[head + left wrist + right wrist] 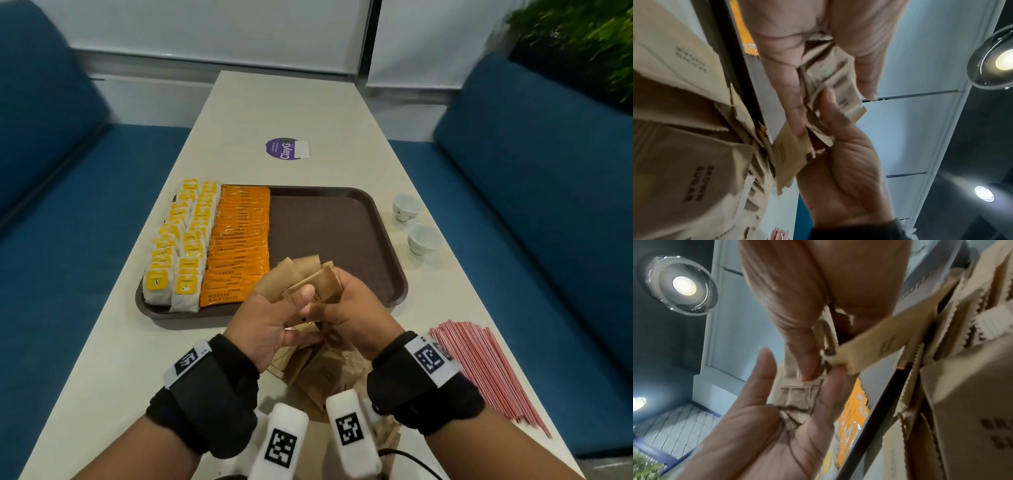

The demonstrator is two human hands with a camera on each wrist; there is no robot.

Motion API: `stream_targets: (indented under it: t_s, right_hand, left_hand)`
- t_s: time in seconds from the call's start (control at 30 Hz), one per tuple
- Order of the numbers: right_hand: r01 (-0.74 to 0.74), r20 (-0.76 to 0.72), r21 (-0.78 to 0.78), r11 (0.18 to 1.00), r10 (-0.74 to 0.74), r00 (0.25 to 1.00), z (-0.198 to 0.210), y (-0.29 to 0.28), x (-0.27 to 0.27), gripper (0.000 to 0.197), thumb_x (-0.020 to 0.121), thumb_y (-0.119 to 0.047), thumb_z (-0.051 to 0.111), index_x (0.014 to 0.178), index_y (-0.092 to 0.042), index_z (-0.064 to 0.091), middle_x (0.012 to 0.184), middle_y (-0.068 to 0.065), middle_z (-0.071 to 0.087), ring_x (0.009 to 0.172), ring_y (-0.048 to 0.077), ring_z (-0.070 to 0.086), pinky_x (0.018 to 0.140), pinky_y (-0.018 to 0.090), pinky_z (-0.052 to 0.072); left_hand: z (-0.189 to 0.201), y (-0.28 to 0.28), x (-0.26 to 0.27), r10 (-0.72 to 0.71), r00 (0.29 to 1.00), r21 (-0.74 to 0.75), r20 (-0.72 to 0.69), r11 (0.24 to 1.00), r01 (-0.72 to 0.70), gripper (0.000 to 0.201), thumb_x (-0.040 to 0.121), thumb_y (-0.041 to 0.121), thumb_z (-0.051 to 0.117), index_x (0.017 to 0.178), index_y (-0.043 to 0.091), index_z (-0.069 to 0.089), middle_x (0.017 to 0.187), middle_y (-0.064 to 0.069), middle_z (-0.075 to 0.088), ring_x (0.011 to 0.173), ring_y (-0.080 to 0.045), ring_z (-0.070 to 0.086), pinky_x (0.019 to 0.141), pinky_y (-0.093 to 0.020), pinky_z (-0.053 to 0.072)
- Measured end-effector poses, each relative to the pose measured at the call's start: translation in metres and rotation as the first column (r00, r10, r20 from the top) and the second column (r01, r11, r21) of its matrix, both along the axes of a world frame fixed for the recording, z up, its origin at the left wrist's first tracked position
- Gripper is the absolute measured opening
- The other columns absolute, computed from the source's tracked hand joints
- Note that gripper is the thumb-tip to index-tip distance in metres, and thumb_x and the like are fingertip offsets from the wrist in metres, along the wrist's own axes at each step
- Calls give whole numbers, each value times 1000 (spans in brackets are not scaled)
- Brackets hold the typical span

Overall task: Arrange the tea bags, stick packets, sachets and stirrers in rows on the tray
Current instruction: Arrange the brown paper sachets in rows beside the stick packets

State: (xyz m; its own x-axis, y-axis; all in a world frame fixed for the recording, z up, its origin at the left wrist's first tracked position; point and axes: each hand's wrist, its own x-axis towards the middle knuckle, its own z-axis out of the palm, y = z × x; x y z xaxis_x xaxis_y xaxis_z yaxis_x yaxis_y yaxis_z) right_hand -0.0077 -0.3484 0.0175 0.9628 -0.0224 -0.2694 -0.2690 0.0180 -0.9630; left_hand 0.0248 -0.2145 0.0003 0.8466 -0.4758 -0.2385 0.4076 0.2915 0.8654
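Head view looks down; wrist views close, looking up; all share sachets (310, 279).

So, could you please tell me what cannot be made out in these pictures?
- Head view: the loose sachet pile on the table is largely hidden by both hands and the wrist cameras.
- Head view: how many sachets the hands hold; they overlap.
- Left wrist view: stirrers cut off by the bottom edge.
- Head view: cup markings too small.

Looks like a café or office break area: long pale table (294, 113) btwn blue upholstered booth seats (534, 164), recessed ceiling spotlights (684, 285), greenery (582, 37) at back, w/ roller blinds (212, 31).
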Motion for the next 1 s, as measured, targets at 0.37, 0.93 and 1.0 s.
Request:
stream_targets:
  t_s: [0.37, 0.93, 1.0]
  right_hand:
    - [-97, 44, -324, 941, 117, 992, 6, -2, -4, 43, 77, -14, 75, 111, -15, 49, 108, 7, 60, 98, 19, 60, 83, 34, 54]
    - [-259, -193, -951, 172, 324, 926, -14, -10, -39, 65, 72, -28, 76, 125, -35, 40, 117, -4, 35, 106, 17, 36, 90, 33, 46]
    - [-249, -172, -948, 200, 339, 925, -14, -9, -39, 51, 77, -21, 70, 120, -32, 45, 115, -3, 37, 104, 17, 37, 90, 32, 45]
  left_hand:
    - [0, -4, -4, -4, 1000, 92, 7, 996, 3, 29, 79, 18, 60, 106, 8, 62, 81, -8, 72, 73, -20, 70, 62, -38, 60]
    - [-22, 26, 0, 128, 992, 285, 17, 950, -128, 14, 91, 10, 53, 100, 19, 61, 96, -7, 67, 95, -25, 61, 85, -40, 47]
    - [-23, 26, -2, 146, 989, 272, -5, 952, -139, 14, 91, 8, 53, 96, 20, 60, 94, -7, 66, 94, -25, 61, 83, -39, 48]
